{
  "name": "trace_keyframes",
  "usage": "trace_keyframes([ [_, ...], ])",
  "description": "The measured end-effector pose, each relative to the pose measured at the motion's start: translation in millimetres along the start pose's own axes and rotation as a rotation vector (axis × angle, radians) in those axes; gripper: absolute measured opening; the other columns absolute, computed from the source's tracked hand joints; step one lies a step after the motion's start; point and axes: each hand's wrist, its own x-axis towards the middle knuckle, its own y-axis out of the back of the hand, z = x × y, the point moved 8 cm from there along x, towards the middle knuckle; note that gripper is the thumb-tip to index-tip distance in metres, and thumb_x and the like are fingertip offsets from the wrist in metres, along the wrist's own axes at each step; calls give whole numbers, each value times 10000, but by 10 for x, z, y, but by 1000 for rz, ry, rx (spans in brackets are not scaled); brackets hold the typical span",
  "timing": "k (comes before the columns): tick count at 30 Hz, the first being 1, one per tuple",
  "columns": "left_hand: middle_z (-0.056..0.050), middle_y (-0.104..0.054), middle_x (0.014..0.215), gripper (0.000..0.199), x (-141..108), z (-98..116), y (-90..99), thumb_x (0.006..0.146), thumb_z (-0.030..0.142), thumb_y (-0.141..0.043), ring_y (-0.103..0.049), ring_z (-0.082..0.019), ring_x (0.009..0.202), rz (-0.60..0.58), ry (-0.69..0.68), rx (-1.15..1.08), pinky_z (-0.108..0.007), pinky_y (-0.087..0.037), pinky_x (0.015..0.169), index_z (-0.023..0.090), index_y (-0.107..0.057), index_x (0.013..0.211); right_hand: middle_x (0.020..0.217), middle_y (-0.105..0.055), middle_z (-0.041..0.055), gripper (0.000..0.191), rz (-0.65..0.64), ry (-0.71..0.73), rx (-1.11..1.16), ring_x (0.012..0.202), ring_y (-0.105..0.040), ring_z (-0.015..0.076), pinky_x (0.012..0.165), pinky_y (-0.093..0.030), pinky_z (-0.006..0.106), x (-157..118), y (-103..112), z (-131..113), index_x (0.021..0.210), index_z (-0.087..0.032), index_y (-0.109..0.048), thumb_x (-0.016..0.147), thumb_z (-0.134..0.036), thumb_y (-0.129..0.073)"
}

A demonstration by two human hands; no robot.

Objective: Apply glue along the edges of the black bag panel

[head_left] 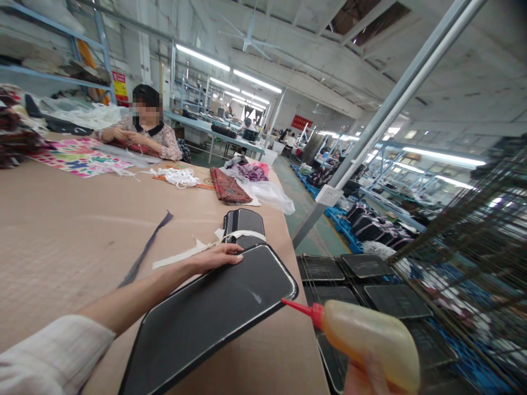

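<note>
My left hand (220, 257) grips the far long edge of a black panel (214, 312) with rounded corners, thumb on its top face. A whitish line runs along the panel's border. In my right hand (366, 376), low at the right, is a squeeze bottle (370, 337) of amber liquid, its red nozzle tip at the panel's right edge. Just beyond my left hand lies a bundle of smaller black panels (246, 222), tied with a cream strip (181, 256). The near end of the big panel is cut off by the frame.
A dark fabric strip (148, 247) lies on the brown table (82, 230). Folded red patterned cloth (229, 186) and white cord (178, 176) lie farther back. A co-worker (146, 123) sits at the far side. Black panels (397, 300) lie beside a wire rack (473, 236) at right.
</note>
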Motion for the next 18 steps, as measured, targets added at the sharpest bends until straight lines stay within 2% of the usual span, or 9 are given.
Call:
trace_keyframes([
  [3, -54, -627, 875, 496, -6, -33, 25, 668, 474, -618, -597, -160, 718, 22, 18, 13, -245, -460, 625, 164, -516, 1041, 931, -601, 44, 584, 29, -13, 10, 792, -575, 269, 623, -544, 434, -50, -85, 3, 1010, -227, -545, 474, -235, -776],
  [8, -37, -618, 864, 466, -14, -70, 24, 672, 493, -605, -595, -158, 705, 19, 53, 16, -242, -451, 594, 181, -476, 994, 854, -604, 54, 513, 74, 13, 32, 723, -568, 241, 570, -529, 396, -73, -214, -83, 948, -215, -563, 488, -326, -762],
  [12, -15, -618, 814, 461, -9, -91, 11, 651, 499, -619, -593, -151, 663, 23, 90, -1, -242, -446, 588, 190, -458, 953, 752, -598, 80, 444, 79, 90, -43, 800, -557, 282, 588, -519, 393, -4, -225, -255, 762, -166, -602, 378, -244, -810],
  [15, -4, -616, 780, 457, 1, -111, 11, 641, 501, -626, -588, -148, 628, 33, 123, -3, -249, -443, 585, 197, -451, 934, 698, -589, 88, 392, 28, 97, -96, 813, -550, 297, 574, -515, 385, 29, -257, -314, 655, -150, -598, 332, -180, -817],
  [18, 4, -610, 764, 456, 14, -130, 23, 628, 507, -633, -586, -152, 629, 49, 143, -2, -247, -436, 570, 206, -448, 916, 728, -601, 87, 381, -34, 52, 1, 749, -563, 269, 560, -511, 385, -1, -334, -269, 755, -144, -602, 435, -229, -790],
])
